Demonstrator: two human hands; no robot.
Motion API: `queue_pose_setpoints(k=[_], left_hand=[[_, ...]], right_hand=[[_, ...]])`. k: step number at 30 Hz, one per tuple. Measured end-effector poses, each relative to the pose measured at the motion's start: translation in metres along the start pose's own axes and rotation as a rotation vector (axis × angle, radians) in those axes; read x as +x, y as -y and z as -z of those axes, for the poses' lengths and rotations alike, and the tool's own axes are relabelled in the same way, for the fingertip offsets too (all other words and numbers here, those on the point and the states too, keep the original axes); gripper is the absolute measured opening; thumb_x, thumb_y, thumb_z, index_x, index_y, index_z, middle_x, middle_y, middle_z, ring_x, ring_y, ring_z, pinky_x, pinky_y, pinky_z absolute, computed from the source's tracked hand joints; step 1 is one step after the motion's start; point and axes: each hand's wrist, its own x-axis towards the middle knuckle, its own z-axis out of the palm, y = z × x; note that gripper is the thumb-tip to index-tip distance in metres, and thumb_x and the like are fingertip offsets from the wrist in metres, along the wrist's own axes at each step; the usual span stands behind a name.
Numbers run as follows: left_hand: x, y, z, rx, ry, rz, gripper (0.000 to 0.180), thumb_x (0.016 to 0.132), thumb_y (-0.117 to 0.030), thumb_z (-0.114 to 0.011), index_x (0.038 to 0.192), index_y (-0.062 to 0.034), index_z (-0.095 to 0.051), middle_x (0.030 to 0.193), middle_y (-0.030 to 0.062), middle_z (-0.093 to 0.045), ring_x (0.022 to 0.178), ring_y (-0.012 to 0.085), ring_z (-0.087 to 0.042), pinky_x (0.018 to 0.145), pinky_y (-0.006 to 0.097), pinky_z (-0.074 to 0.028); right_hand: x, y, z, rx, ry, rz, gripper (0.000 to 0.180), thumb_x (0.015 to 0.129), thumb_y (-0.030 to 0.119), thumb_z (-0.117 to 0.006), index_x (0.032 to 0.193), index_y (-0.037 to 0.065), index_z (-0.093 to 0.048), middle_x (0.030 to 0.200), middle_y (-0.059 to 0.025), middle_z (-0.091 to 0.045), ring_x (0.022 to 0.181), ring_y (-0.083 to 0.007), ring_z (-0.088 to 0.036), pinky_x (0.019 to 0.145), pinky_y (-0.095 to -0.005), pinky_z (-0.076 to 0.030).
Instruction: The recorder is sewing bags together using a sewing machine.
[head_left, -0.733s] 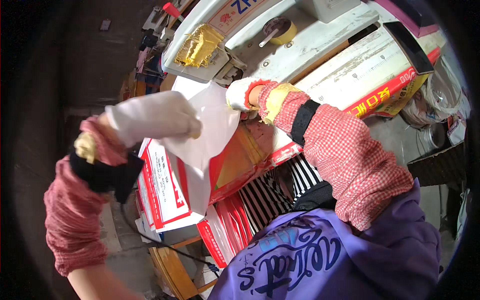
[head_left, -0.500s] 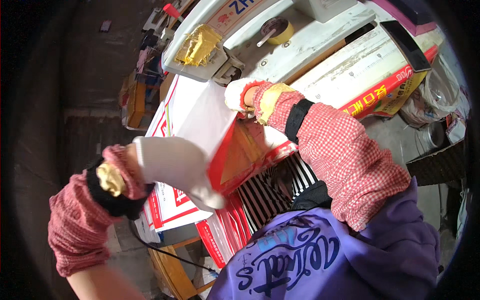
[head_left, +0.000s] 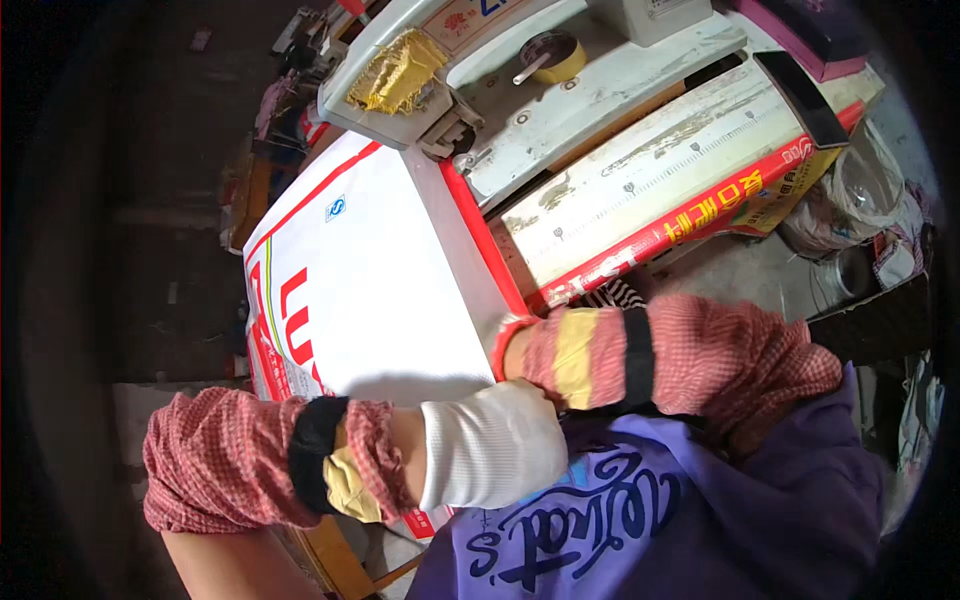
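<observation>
2 hands [head_left: 495, 450] now at white sack's [head_left: 390, 290] near edge, sack flattened.

Both hands [head_left: 500, 420] meet at the sack's [head_left: 380, 290] near edge, sewing machine [head_left: 560, 90] behind

Dim, cluttered workshop floor [head_left: 150, 250]

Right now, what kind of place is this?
Probably a small sewing workshop. A worn sewing machine sits on a bench, a big white printed sack lies under gloved hands, and clutter covers the floor.
</observation>
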Motion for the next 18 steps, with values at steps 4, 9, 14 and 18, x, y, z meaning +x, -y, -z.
queue_pose_setpoints(k=[4,9,14,18], left_hand=[[-0.014,0.021,0.003,0.117,-0.226,0.111,0.018,0.068,-0.01,-0.06,0.081,0.0011,-0.065,0.069,0.012,-0.06,0.063,0.0269,-0.062,0.056,0.038,-0.051],[-0.035,0.025,-0.029,0.1,-0.268,0.112,0.023,0.068,-0.014,-0.059,0.087,-0.0032,-0.066,0.079,0.0135,-0.062,0.073,0.0284,-0.063,0.063,0.038,-0.052],[-0.026,0.004,0.004,0.23,-0.271,0.078,0.014,0.067,-0.014,-0.058,0.075,-0.0039,-0.064,0.07,0.0131,-0.06,0.062,0.0323,-0.059,0.056,0.04,-0.049],[-0.021,-0.009,0.007,0.227,-0.092,0.08,0.011,0.066,-0.013,-0.058,0.067,-0.0033,-0.063,0.062,0.0129,-0.057,0.057,0.0324,-0.058,0.052,0.039,-0.048]], right_hand=[[-0.027,0.0,-0.002,0.686,-0.102,0.07,0.024,0.079,0.024,-0.059,0.096,0.008,-0.066,0.093,-0.0125,-0.067,0.078,-0.0296,-0.064,0.069,-0.0453,-0.049],[-0.043,-0.071,0.037,1.62,-0.68,-0.749,0.041,0.082,0.031,-0.063,0.107,-0.001,-0.06,0.101,-0.0206,-0.064,0.084,-0.0343,-0.063,0.076,-0.0427,-0.05],[-0.031,-0.046,0.048,0.867,-0.418,-0.814,0.046,0.082,0.025,-0.06,0.119,0.0,-0.051,0.101,-0.0209,-0.064,0.092,-0.0342,-0.063,0.08,-0.0425,-0.049],[-0.024,-0.028,0.059,0.682,-0.14,-0.828,0.044,0.085,0.013,-0.051,0.125,-0.001,-0.046,0.102,-0.0194,-0.064,0.094,-0.0322,-0.064,0.074,-0.0448,-0.051]])
